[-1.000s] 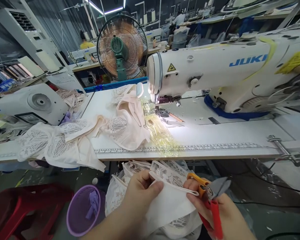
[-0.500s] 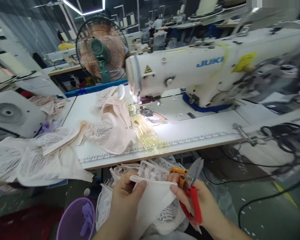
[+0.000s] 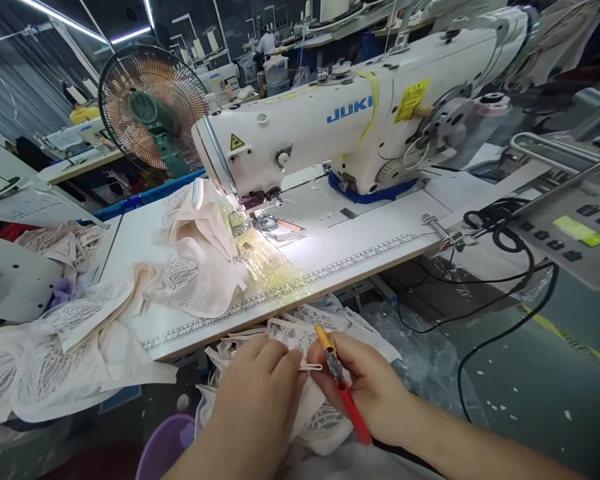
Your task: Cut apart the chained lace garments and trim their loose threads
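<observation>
My left hand [image 3: 265, 393] is closed, back turned upward, pinching a white lace bra [image 3: 325, 420] below the table's front edge. A narrow folded end of the bra's edge pokes out past its fingers toward my right hand [image 3: 367, 380]. That hand is wrapped round scissors [image 3: 337, 373] with one yellow and one red handle; their blades are mostly hidden. Its fingertips are close to the folded end, and I cannot tell whether they touch it. More white lace pieces [image 3: 290, 330] lie heaped beneath both hands.
A white JUKI sewing machine [image 3: 300, 127] stands on the table [image 3: 370, 237], which has a printed ruler along its front. Pale bras [image 3: 195, 273] lie left of the needle and hang over the left edge. A purple bin [image 3: 163, 443] stands below; a fan [image 3: 150, 110] is behind.
The view has swung to the right. My left hand has rolled over, back upward, and the fabric panel is now gathered narrow. The scissors have turned in my right hand, their blades less visible.
</observation>
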Action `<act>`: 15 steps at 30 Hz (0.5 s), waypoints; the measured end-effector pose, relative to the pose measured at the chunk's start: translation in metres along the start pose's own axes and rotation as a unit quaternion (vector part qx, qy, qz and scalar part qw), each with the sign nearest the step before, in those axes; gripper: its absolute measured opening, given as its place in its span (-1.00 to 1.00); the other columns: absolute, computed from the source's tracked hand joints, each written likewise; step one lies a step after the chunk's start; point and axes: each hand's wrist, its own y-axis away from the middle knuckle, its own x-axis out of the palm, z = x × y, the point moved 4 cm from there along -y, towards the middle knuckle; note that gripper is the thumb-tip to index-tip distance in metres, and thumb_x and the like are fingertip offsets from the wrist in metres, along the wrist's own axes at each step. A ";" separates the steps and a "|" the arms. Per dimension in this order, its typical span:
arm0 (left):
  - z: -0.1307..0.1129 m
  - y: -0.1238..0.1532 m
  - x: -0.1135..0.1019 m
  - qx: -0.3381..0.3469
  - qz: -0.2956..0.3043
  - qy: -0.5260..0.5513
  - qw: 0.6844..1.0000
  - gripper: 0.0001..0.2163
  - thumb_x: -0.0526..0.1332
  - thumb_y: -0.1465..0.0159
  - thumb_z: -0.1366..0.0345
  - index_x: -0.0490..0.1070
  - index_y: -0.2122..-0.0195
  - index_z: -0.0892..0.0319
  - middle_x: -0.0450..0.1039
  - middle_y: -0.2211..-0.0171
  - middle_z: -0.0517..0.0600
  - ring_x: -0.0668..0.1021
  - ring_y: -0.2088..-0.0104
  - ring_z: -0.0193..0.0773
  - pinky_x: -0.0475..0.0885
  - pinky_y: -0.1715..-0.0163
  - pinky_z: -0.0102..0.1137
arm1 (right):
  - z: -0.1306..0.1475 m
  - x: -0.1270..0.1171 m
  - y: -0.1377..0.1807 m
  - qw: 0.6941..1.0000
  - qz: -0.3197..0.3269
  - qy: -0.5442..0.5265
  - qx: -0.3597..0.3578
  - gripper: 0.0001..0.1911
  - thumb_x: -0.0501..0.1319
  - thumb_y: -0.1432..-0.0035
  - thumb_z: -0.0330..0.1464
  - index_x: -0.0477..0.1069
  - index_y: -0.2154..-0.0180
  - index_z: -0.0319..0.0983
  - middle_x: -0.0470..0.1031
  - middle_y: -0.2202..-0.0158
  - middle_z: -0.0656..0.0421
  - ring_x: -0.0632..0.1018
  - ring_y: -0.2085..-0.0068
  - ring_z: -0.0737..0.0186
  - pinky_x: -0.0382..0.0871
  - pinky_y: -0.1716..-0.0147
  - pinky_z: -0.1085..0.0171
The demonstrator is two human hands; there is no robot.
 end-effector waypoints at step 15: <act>0.054 0.009 0.015 -0.293 0.040 0.436 0.850 -0.80 0.27 -0.15 0.18 0.58 0.41 0.21 0.46 0.47 0.02 0.44 0.42 -0.26 0.30 0.41 -0.44 | -0.015 0.005 -0.001 0.996 -0.013 -0.047 0.079 -0.89 0.19 0.02 -0.38 0.27 0.38 -0.20 0.40 0.44 0.20 0.39 0.48 0.27 0.31 0.50 0.30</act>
